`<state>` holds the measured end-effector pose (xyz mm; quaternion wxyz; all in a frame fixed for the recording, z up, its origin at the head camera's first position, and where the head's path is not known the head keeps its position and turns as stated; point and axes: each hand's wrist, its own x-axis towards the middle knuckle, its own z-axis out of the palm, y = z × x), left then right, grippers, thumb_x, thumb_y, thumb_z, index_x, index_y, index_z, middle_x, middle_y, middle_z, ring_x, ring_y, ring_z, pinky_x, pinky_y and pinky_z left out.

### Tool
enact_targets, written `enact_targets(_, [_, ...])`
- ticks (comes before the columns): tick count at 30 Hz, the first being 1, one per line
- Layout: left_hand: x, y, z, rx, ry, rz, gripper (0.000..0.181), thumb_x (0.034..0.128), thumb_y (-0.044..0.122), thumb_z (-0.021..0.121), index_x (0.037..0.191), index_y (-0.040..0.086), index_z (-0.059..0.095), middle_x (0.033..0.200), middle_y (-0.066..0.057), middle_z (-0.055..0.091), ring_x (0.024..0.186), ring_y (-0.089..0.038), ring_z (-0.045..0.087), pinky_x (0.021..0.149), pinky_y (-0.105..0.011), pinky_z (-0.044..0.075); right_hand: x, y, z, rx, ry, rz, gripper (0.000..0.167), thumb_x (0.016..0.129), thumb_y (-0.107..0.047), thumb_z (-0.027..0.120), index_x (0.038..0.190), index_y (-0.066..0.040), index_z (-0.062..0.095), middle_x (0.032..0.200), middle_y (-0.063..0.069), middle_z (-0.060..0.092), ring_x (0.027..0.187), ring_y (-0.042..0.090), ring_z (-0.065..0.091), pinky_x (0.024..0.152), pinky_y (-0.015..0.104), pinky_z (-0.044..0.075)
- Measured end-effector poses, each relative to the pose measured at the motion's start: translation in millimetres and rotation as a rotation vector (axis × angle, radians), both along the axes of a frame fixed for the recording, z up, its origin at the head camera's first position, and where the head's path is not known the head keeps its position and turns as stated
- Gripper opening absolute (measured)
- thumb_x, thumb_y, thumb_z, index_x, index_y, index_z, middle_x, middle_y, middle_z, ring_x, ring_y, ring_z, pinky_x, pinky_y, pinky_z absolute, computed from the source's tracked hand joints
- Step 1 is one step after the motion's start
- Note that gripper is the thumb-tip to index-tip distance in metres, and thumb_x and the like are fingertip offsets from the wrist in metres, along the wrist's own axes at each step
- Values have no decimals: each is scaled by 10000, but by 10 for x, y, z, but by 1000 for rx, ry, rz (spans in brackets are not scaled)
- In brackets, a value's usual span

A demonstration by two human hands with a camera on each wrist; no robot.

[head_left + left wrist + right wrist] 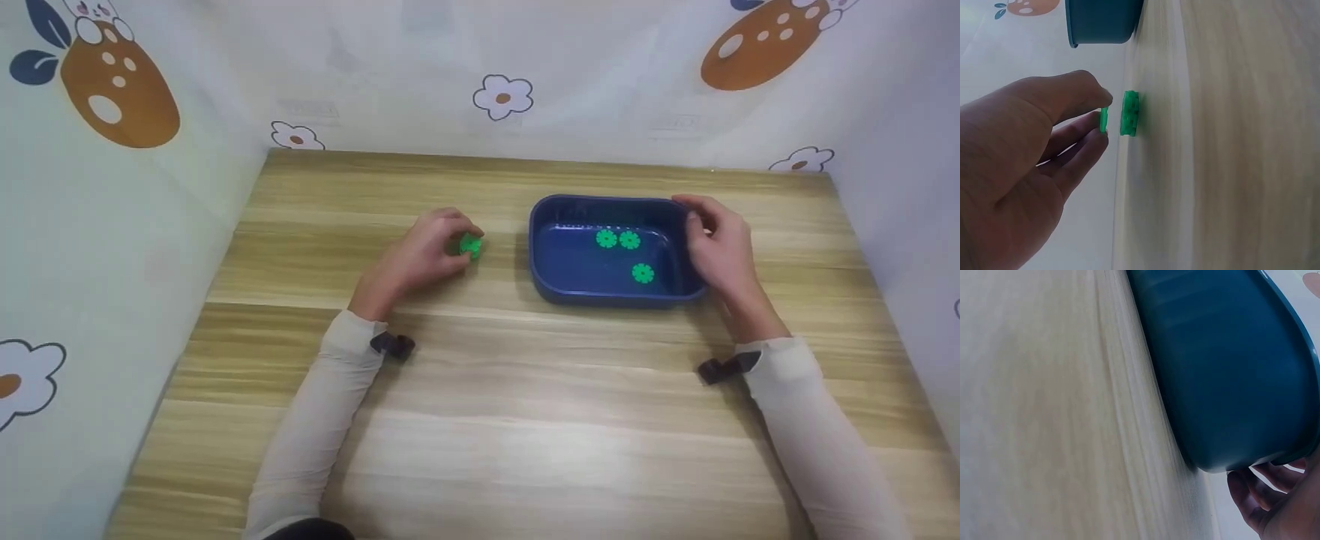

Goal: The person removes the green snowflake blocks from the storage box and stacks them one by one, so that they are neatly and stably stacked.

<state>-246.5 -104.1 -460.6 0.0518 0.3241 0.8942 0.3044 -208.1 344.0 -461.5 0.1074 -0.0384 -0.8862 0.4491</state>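
Between thumb and fingertips, my left hand [424,251] pinches a thin green notched disc [1104,119], seen edge-on in the left wrist view. Just below it, a small gap apart, several green discs [1130,113] lie stacked on the table. To the right stands a dark blue rectangular box [566,262] with an open top. Three green snowflake-like discs [643,273] lie flat on its floor, toward the right. My right hand [724,251] grips the box's right end, its thumb over the rim. The right wrist view shows fingers [1247,495] against the outer wall.
The box and the stack sit on a wood-grain table [480,420]. Pale walls with flower and carrot-like prints [124,86] enclose its back and both sides. Each sleeve cuff carries a small black wrist camera [394,345].
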Motion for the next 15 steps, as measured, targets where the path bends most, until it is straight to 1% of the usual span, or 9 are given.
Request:
enact_targets(3, [-1,-14,3,-15,-11,-7,326,925,63,776,1247,9,780,1216,-159,738,1151,-309,658,1029,-450,571,-4,2,-3,3,5,-2,374,1117,-157,477,1387,-139,735,1410,93,726,1103,127,639,908,156,480])
enact_targets(8, [-8,-40,0,-18,-2,-23,321,923,50,767,1241,11,783,1201,-148,746,1148,-301,662,1030,-442,574,-5,1,-3,11,6,-2,374,1119,-164,476,1389,-143,734,1418,88,724,1112,109,638,924,157,478])
enact_targets(11, [-11,-49,-8,-6,-10,-33,328,916,28,745,1241,10,782,1203,-145,748,1145,-294,666,1029,-434,577,-3,0,-7,3,15,-1,373,1114,-160,479,1380,-142,741,1402,95,730,1074,103,640,891,150,484])
enact_targets(15, [-9,-48,-20,-2,-38,-40,348,909,8,728,1253,19,776,1220,-136,750,1140,-283,666,1027,-432,581,-5,0,-15,-2,33,0,371,1105,-151,486,1361,-142,753,1371,105,744,1024,98,647,846,133,489])
